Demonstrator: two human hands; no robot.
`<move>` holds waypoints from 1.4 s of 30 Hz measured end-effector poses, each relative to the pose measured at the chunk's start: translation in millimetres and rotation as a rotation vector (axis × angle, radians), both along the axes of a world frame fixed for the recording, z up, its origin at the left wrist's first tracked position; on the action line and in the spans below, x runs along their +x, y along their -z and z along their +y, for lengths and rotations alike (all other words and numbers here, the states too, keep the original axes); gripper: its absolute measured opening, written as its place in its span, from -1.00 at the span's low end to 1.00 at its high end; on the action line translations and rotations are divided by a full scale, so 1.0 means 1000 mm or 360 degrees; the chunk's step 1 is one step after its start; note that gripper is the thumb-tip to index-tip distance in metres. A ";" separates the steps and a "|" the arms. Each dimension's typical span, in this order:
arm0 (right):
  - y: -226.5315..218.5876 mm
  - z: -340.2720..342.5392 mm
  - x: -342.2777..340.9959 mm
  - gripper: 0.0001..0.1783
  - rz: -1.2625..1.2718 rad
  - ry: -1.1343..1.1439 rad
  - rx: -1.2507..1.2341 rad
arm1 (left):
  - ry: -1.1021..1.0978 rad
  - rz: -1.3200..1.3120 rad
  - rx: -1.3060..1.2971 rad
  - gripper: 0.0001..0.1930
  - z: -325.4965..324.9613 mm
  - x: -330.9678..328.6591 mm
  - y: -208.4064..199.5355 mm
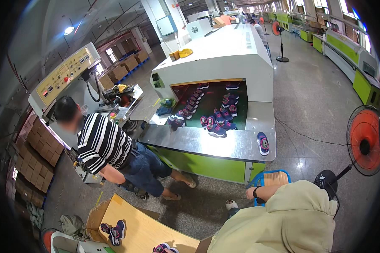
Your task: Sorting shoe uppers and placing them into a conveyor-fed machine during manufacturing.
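Observation:
My right hand (251, 193), with a dark band at the wrist, hangs beside a blue-framed stool (276, 178). Its fingers are too small and hidden to show whether they grip the frame. At the picture's lower edge, a child's sports shoe (160, 247), dark blue and pink, lies on a wood-coloured tabletop (141, 223). What looks like part of my left hand (171, 250) touches this shoe, mostly cut off by the edge. Further left on the same surface rests a pair of similar shoes (114, 232).
A white and green conveyor machine (215, 63) carries several matching shoes; a single shoe (263, 143) sits on its metal ledge. A person in a striped shirt (107, 137) stands at a control-panel machine (65, 78). An orange fan (364, 145) stands right.

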State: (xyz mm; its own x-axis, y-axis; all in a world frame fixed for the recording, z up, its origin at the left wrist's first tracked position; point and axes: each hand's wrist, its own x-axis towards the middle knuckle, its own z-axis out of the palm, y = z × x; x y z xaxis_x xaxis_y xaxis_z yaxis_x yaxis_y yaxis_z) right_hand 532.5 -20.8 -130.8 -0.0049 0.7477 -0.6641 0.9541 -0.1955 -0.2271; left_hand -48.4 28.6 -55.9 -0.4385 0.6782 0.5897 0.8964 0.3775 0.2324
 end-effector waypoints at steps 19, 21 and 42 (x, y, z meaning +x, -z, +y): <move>0.026 0.005 -0.008 -0.59 -0.0040 -0.0021 -0.0015 | 0.0001 0.0020 -0.0051 -0.20 -0.001 0.002 -0.004; 0.025 0.004 -0.010 -0.60 -0.0035 -0.0026 -0.0021 | -0.0009 0.0020 -0.0082 -0.20 -0.002 0.004 -0.008; 0.020 0.014 -0.030 -0.55 0.0068 -0.0070 0.0022 | -0.0102 0.0054 -0.0289 -0.23 -0.011 0.024 -0.043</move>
State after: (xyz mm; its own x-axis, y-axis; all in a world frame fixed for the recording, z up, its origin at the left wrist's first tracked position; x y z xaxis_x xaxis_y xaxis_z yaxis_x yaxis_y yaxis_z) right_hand 502.0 -7.0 -151.1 -0.0661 0.7552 -0.6521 0.9510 -0.1501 -0.2702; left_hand -24.0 17.3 -13.2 -0.4661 0.7462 0.4754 0.8753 0.4670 0.1253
